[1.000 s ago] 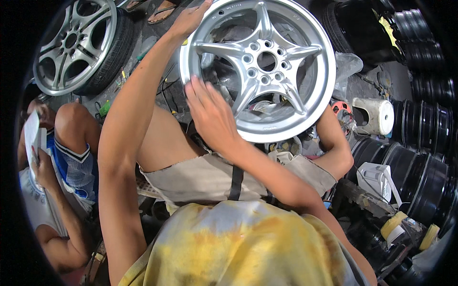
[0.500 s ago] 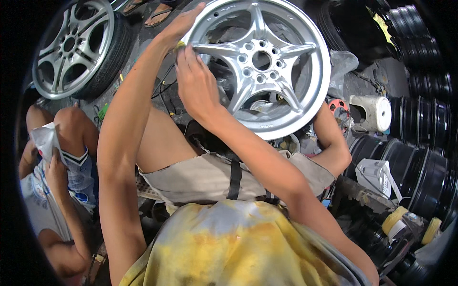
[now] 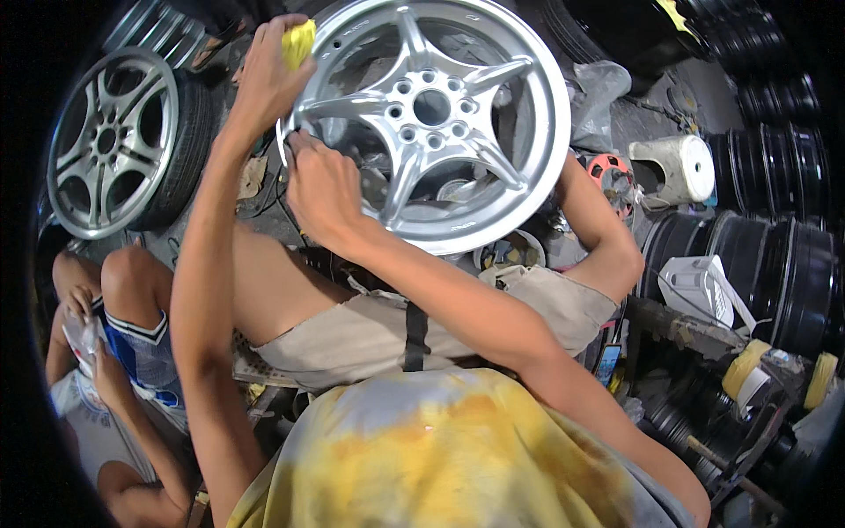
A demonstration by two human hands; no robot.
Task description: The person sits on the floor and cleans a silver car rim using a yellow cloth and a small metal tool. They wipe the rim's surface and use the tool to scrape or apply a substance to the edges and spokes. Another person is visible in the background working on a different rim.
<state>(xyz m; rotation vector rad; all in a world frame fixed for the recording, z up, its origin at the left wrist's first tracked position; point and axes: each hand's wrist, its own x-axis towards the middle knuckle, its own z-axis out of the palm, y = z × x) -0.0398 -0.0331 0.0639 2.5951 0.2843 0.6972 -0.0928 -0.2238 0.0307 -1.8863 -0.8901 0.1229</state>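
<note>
A silver alloy wheel rim (image 3: 405, 189) with several star-shaped spokes stands tilted in front of me, above my legs. My left hand (image 3: 264, 84) is raised at the rim's upper left, closed on a crumpled yellow piece (image 3: 299, 44); whether it is cloth or paper I cannot tell. Lower on the same side, my right hand (image 3: 326, 189) has its fingers curled over the rim's left edge, fingertips partly hidden. My bent right leg shows beside the rim's lower right.
Another silver wheel with a tyre (image 3: 110, 141) leans at the left, above a seated person (image 3: 123, 378) holding something whitish. Black wheel rims (image 3: 775, 172) are stacked at the right. Nearby are a white container (image 3: 678, 172), a red reel (image 3: 612, 176) and a clear plastic bag (image 3: 601, 101).
My left hand has come down and left, away from the rim's top edge, and the yellow piece now shows in it. My right hand has slid down the rim's left side. The view has shifted.
</note>
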